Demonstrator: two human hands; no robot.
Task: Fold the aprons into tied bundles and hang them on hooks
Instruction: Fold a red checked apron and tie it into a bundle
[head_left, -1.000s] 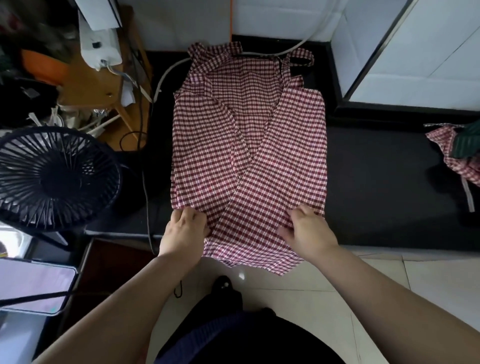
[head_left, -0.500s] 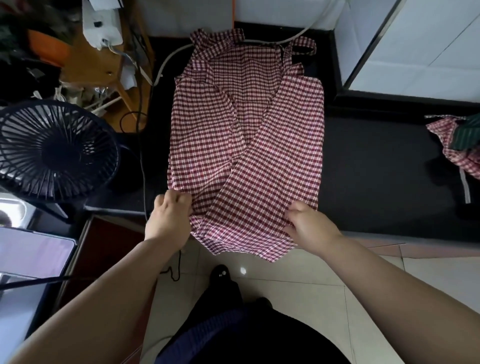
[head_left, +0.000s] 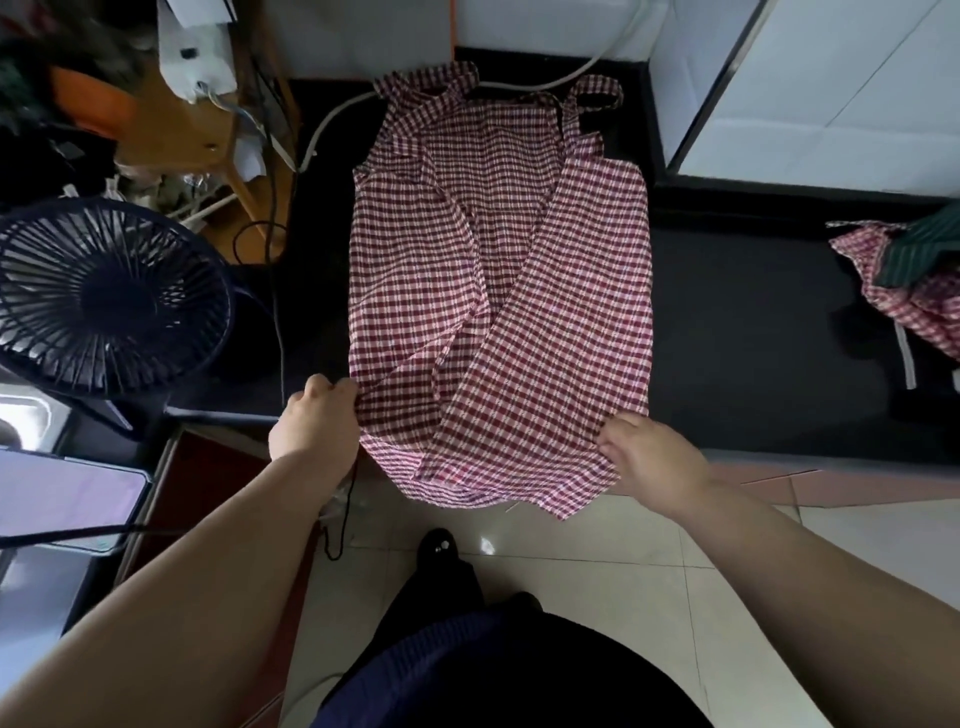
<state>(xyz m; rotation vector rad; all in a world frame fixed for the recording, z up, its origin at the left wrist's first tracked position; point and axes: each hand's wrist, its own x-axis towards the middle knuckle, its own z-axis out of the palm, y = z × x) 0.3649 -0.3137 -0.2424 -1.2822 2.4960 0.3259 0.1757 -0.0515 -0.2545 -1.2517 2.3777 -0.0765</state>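
- The person stands on a tiled floor (head_left: 597, 561) in front of a black counter (head_left: 753, 338).
- The left hand (head_left: 314, 423) holds the near left corner of the red and white checked apron (head_left: 498, 291). Its fingers (head_left: 332, 387) are curled tight round the cloth edge.
- The right hand (head_left: 652, 460) is at the near right corner. Its fingertips (head_left: 615, 428) are bent and pinch the edge there.
- The bottom edge (head_left: 483, 483) of the apron hangs off the counter between the two hands and droops down.
- The rest of the apron lies flat on the counter. Both sides are folded in and cross over in the middle.
- The cloth looks thin, soft and light. It will likely bend anywhere, so a fold may slide open if it is let go.
- The two near corners look like a good place to hold it, one in each hand, to keep the layers together.
- A fan (head_left: 104, 296) stands to the left. A pile of more aprons (head_left: 893, 291) lies well apart on the right.
- The straps (head_left: 597, 96) lie at the far end. They look best for tying the bundle and for hanging it on a hook.
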